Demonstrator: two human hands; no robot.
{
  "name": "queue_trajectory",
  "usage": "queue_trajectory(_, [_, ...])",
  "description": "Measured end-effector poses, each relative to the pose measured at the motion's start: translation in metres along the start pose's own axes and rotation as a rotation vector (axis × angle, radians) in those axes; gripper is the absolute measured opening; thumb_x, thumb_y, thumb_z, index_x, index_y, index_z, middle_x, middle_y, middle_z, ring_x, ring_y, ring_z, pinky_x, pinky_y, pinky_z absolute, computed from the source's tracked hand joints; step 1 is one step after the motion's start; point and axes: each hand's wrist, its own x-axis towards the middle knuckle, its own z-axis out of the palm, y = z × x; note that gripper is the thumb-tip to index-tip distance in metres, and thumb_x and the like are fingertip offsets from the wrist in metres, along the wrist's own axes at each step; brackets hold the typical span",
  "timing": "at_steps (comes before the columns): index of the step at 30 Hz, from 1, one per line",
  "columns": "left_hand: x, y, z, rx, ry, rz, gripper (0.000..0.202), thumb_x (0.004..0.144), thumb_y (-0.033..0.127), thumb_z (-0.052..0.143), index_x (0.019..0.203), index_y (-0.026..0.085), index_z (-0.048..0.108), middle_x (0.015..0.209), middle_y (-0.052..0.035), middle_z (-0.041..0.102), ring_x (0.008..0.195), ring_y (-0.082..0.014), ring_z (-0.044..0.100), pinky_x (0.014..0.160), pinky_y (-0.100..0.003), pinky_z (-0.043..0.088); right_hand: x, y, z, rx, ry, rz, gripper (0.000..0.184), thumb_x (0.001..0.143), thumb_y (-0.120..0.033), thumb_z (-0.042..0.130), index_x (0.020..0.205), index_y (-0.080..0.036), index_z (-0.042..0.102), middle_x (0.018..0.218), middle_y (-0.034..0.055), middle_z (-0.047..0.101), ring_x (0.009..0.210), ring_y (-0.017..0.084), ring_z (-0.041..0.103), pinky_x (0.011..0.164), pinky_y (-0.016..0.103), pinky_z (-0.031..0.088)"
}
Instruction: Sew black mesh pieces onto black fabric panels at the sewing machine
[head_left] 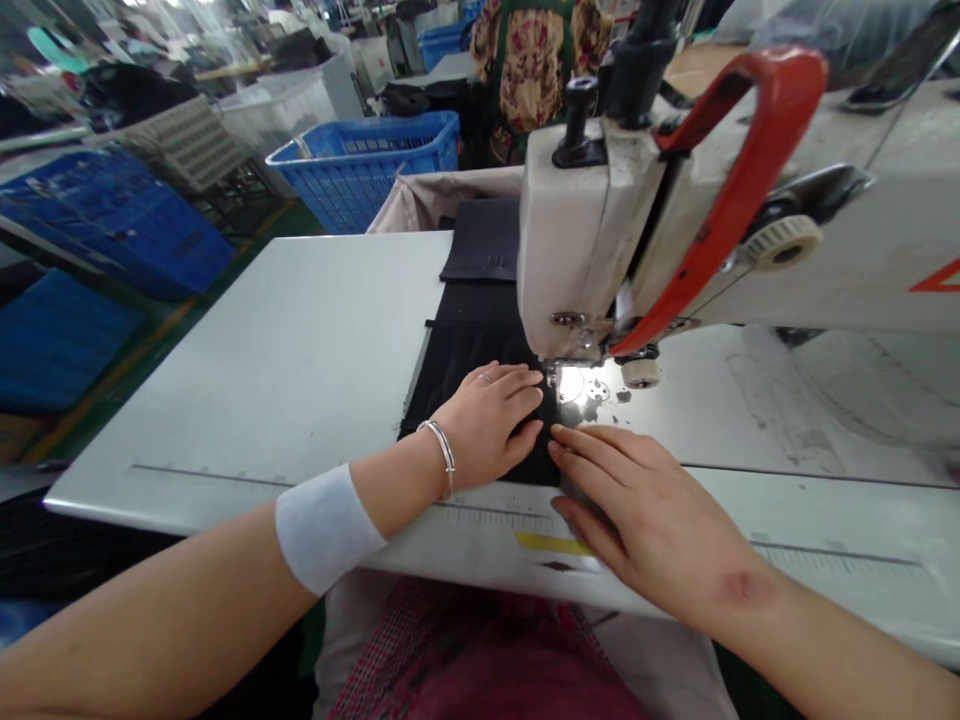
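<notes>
- Rests the left hand [487, 425] on the matte black fabric panel [471, 345] near the centre of the frame, palm down, fingers extended close together and pointing right, thumb slightly apart.
- Lays the right hand [637, 500] right of and below centre, palm down, fingers stretched leftward, fingertips at the panel's lower right edge, thumb spread below them; cannot tell how firmly either hand presses.
- Has the black fabric panel flat on the smooth white tabletop [300, 330], reaching from the hands toward the top centre, right edge just beside the lit metal needle plate [574, 385].
- Has a flat dark-grey piece [481, 235] at the panel's far end; cannot tell whether joined to it.
- Faces a worn white metal sewing machine [574, 215] filling the upper right, fitted with a curved red bar [739, 200].
- Wears a slim silver bangle [444, 447] on the left wrist and a broad white band [330, 528] on the forearm, lower left.
- Shows a short yellow strip [551, 543] on the tabletop's near edge, bottom centre.
- Looks past the tabletop to a blue plastic basket [345, 185] at upper centre-left and a person in flowered clothing [532, 70] at top centre.
</notes>
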Motion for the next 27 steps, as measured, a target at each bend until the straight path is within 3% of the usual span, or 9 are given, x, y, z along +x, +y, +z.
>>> queue_trajectory(15, [0.021,-0.026,0.001,0.033,0.03,0.054,0.029,0.093,0.027,0.048,0.116,0.012,0.059,0.123,-0.0129,0.06,0.114,-0.0251,0.055,0.103,-0.046,0.042,0.025,0.024,0.0,-0.048,-0.045,-0.03,0.04,0.09,-0.03,0.054,0.125,-0.012,0.057,0.129,0.0101,0.058,0.113,0.028,0.053,0.097,0.048,0.047])
queue_trajectory(20, [0.01,-0.02,-0.006,0.094,0.084,0.128,0.023,0.095,0.023,0.048,0.112,0.017,0.062,0.12,-0.0057,0.063,0.113,-0.0229,0.054,0.101,-0.043,0.043,0.028,0.031,0.004,-0.017,0.007,-0.026,0.037,0.092,-0.03,0.051,0.123,-0.013,0.059,0.127,0.009,0.06,0.11,0.027,0.055,0.093,0.046,0.048])
queue_trajectory(24, [0.003,-0.012,-0.01,0.132,0.023,0.26,0.021,0.094,0.014,0.046,0.106,0.014,0.063,0.111,-0.0053,0.066,0.101,-0.0196,0.057,0.092,-0.034,0.049,0.028,0.036,0.002,0.033,0.05,-0.017,0.03,0.093,-0.029,0.052,0.118,-0.017,0.062,0.122,0.005,0.063,0.112,0.023,0.056,0.094,0.042,0.047])
queue_trajectory(27, [0.004,-0.01,-0.01,0.137,0.003,0.268,0.021,0.093,0.011,0.046,0.105,0.012,0.063,0.11,-0.0055,0.065,0.099,-0.0187,0.057,0.091,-0.033,0.049,0.027,0.04,-0.002,0.063,0.097,0.009,0.02,0.094,-0.028,0.051,0.106,-0.021,0.066,0.112,0.0024,0.068,0.102,0.019,0.061,0.09,0.037,0.048])
